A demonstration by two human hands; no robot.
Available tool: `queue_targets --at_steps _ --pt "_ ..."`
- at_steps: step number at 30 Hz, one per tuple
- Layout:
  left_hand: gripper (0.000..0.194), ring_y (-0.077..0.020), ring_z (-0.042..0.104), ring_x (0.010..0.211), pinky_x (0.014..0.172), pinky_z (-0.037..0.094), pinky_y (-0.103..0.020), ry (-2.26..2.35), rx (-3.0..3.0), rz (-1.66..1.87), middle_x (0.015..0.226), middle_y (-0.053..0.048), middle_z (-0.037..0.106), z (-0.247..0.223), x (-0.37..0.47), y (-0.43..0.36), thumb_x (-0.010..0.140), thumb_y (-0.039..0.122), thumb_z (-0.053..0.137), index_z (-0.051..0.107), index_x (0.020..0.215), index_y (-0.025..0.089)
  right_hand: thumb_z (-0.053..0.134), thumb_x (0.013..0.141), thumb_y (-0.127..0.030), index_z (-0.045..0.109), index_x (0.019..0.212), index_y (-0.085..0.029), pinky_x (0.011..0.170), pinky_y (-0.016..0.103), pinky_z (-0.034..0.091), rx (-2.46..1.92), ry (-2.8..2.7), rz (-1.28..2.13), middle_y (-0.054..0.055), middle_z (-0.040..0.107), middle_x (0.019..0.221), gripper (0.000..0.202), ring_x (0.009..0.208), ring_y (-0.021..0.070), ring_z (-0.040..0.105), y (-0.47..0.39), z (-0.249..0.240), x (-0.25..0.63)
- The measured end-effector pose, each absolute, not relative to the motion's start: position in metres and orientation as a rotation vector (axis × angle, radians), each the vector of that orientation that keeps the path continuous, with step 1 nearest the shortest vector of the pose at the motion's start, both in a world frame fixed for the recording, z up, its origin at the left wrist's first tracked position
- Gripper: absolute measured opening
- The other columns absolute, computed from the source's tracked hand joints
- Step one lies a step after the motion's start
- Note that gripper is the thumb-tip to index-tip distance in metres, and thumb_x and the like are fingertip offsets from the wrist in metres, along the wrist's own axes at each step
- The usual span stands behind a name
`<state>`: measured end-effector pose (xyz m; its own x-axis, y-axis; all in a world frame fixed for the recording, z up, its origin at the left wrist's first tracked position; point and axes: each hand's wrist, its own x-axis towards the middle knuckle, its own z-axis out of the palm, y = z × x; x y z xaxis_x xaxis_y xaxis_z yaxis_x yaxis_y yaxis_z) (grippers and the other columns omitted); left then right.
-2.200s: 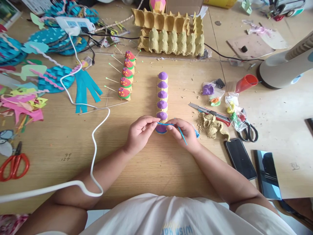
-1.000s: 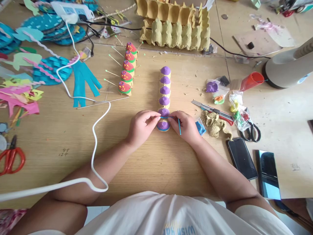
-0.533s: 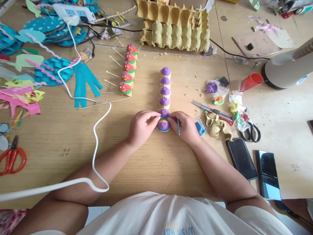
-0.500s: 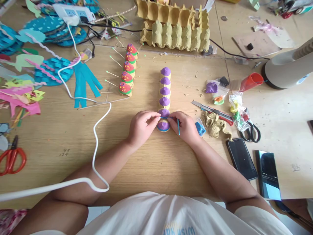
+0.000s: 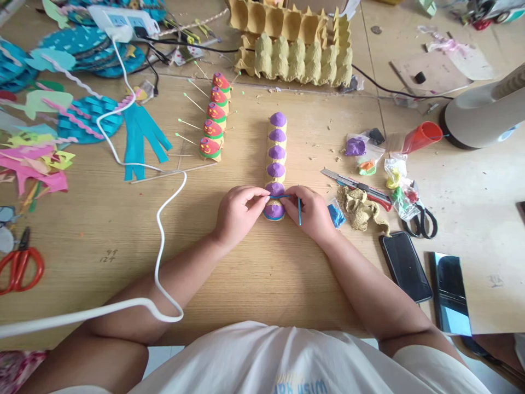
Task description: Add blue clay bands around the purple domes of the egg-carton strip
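Observation:
A strip of egg-carton cups [image 5: 277, 179] lies lengthwise in front of me, each cup capped with purple clay [image 5: 276, 171]. The nearest cup has a blue band round its lower edge. Across the second-nearest cup runs a thin blue clay strand [image 5: 279, 196]. My left hand [image 5: 243, 212] pinches its left end between thumb and forefinger, against the cup's side. On the other side my right hand [image 5: 310, 212] pinches the strand too, and its loose end hangs down over the fingers. A lump of blue clay [image 5: 336, 214] sits on a bag right of my right hand.
Right are a utility knife [image 5: 356, 188], torn carton scraps [image 5: 363, 209], black scissors [image 5: 422, 220] and two phones [image 5: 406, 266]. Left of the strip stands a red-and-green carton row [image 5: 215, 113] with sticks poking out. A white cable [image 5: 161, 219] crosses my left forearm. Egg trays [image 5: 303, 60] lie behind.
My right hand has shifted very slightly, and a little more of the blue strand shows between my fingers. My left hand and the carton strip are unmoved.

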<state>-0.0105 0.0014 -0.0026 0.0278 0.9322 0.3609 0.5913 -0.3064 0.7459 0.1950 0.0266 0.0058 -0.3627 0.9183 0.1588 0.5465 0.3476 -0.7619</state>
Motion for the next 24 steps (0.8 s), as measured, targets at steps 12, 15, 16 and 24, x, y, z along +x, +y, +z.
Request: queue_targets --at_steps 12,15,16,24 --pt "0.009 -0.0185 0.071 0.087 0.083 0.054 -0.033 1.569 1.9 1.171 0.095 -0.004 0.08 -0.0018 -0.0118 -0.0003 0.092 0.024 0.068 0.076 0.094 0.021 0.065 0.091 -0.023 0.066 0.093 -0.021 0.067 0.028 0.045 -1.303 -2.006 0.859 0.001 0.066 0.077 0.003 0.069 0.0162 0.058 0.0259 0.0052 0.1998" --pt "0.01 -0.0184 0.071 0.086 0.081 0.054 -0.033 1.573 1.872 1.162 0.095 -0.004 0.08 -0.0005 -0.0117 -0.0015 0.093 0.025 0.067 0.076 0.095 0.021 0.064 0.092 -0.023 0.067 0.092 -0.02 0.068 0.028 0.045 -1.29 -2.019 0.85 0.001 0.067 0.078 0.003 0.069 0.0166 0.058 0.0263 0.0049 0.2" --pt "0.01 -0.0185 0.071 0.086 0.08 0.054 -0.033 1.573 1.866 1.16 0.095 -0.004 0.08 -0.0002 -0.0118 -0.0018 0.093 0.025 0.067 0.076 0.095 0.021 0.064 0.092 -0.023 0.067 0.092 -0.02 0.068 0.028 0.045 -1.286 -2.022 0.848 0.001 0.067 0.078 0.004 0.07 0.0168 0.058 0.0264 0.0049 0.2001" --pt "0.01 -0.0192 0.069 0.086 0.082 0.053 -0.034 1.589 1.872 1.149 0.094 -0.004 0.08 -0.0006 -0.0127 -0.0023 0.093 0.026 0.067 0.076 0.094 0.022 0.064 0.093 -0.026 0.069 0.093 -0.021 0.069 0.03 0.047 -1.281 -2.036 0.84 0.002 0.067 0.077 0.007 0.072 0.0183 0.059 0.0265 0.0045 0.2004"
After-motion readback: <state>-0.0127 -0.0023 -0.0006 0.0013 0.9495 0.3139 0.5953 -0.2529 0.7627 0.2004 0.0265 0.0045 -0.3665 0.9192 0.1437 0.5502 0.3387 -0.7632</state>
